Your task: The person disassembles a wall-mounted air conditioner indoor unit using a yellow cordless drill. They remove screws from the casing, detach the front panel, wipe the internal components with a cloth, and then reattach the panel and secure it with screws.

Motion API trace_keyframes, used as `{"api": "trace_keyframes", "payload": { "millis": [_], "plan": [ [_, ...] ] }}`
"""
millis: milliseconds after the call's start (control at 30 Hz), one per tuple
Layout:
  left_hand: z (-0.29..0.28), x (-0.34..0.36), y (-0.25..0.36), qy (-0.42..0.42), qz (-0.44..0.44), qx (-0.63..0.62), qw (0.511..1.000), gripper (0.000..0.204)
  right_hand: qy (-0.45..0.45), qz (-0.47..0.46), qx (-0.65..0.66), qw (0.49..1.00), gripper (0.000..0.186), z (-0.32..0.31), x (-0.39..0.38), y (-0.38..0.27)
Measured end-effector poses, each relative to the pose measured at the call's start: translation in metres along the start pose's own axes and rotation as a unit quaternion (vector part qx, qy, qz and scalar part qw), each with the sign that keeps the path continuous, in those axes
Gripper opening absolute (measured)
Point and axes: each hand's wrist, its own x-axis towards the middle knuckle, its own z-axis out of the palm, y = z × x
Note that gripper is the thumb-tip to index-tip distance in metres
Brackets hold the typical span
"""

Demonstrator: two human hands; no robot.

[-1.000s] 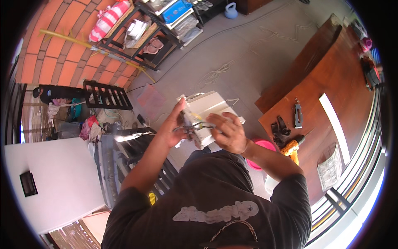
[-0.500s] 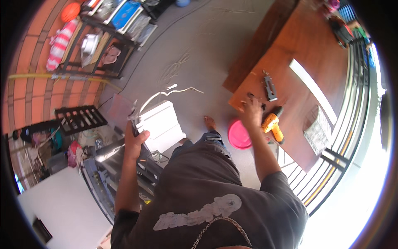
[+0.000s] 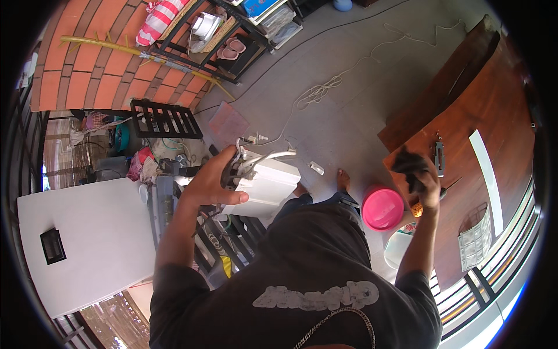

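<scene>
My left hand (image 3: 215,180) grips the wired end of a white boxy unit (image 3: 270,186); pale cables curve up from its top. My right hand (image 3: 427,183) holds a bunched black item (image 3: 411,168), perhaps straps or cloth, over the near left edge of the wooden table (image 3: 505,99). An orange-and-black drill (image 3: 416,210) lies mostly hidden behind that hand. A dark metal bracket-like tool (image 3: 439,157) and a long white strip (image 3: 485,174) are on the table.
A pink basin (image 3: 382,209) stands beside the table, near my feet (image 3: 343,180). Coiled cord (image 3: 317,93) lies on the floor. A shelving rack (image 3: 232,67) stands by a brick wall (image 3: 87,81). A white board (image 3: 87,221) and a cluttered black slatted frame (image 3: 226,238) are at lower left.
A second ago both hands were on the white unit. My right hand has since moved right to the table and lifted the black item; my left hand still holds the unit.
</scene>
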Motion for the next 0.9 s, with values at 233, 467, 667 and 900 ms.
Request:
{"api": "trace_keyframes", "payload": {
  "millis": [233,467,667,900],
  "plan": [
    [0.000,0.008,0.028,-0.060,0.035,0.108,0.992,0.091,-0.278,-0.283,-0.082,0.914,0.056,0.266,0.087,-0.065],
    [-0.026,-0.031,0.031,-0.059,-0.060,0.181,0.980,0.086,-0.518,0.034,-0.139,0.843,0.045,0.251,0.118,-0.050],
    [-0.032,-0.061,0.024,-0.050,-0.054,0.181,0.981,0.084,-0.515,0.036,-0.185,0.836,0.047,0.213,0.120,-0.001],
    [-0.047,-0.090,0.043,-0.065,-0.062,0.201,0.975,0.099,-0.483,0.224,-0.082,0.842,0.052,0.168,0.137,0.033]
  ]
}}
